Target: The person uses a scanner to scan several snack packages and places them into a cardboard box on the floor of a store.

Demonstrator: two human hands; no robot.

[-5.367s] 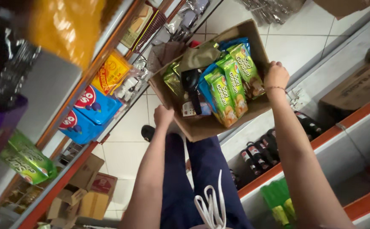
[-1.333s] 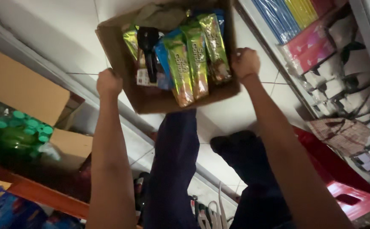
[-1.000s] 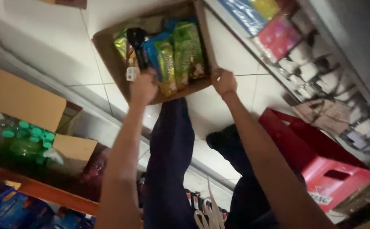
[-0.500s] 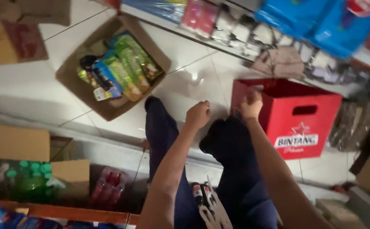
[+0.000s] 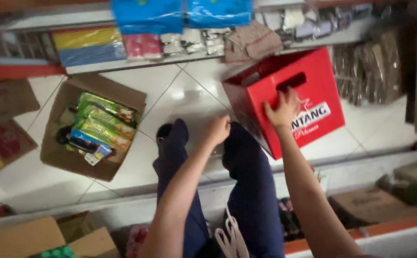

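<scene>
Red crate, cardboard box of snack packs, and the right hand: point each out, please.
red crate [image 5: 313, 102]: head view, on its front wall.
cardboard box [image 5: 58, 157]: head view, on its bare inner floor.
right hand [image 5: 281, 106]: head view, on the back of the hand.

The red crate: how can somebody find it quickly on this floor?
On the white tiled floor, below the low shelf, stands the red crate, touched by the right hand. Unlike the brown cardboard box, it is bright red with a handle slot.
</scene>
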